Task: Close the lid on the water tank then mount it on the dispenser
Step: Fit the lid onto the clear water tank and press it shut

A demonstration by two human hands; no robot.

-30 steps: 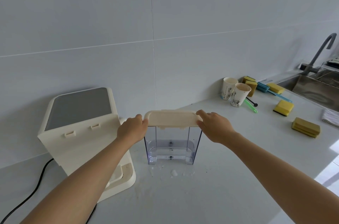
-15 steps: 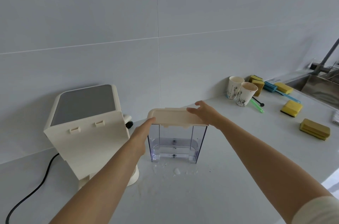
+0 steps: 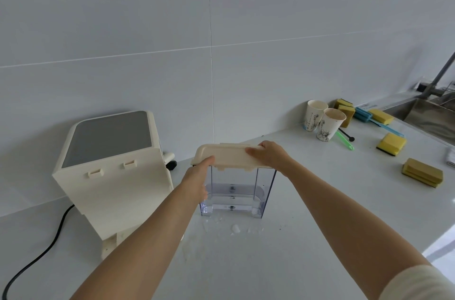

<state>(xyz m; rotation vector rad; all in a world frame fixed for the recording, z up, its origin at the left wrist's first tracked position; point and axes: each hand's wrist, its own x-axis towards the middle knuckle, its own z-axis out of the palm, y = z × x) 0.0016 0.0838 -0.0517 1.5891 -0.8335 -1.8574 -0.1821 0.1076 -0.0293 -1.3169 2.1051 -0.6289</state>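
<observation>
Counter (image 3: 295, 250) – both hands, L (image 3: 197, 178) & R (image 3: 270, 155), on tank (image 3: 236, 191) lid (image 3: 226, 157).

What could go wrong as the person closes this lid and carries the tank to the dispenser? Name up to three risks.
1. The lid looks tilted on the tank; pressed unevenly, it may not seat.
2. Water drops lie on the counter in front of the tank, so the tank's base may be wet and could slip in the left hand or right hand.
3. The dispenser is plugged in by a cord; spilled water might reach it.
</observation>
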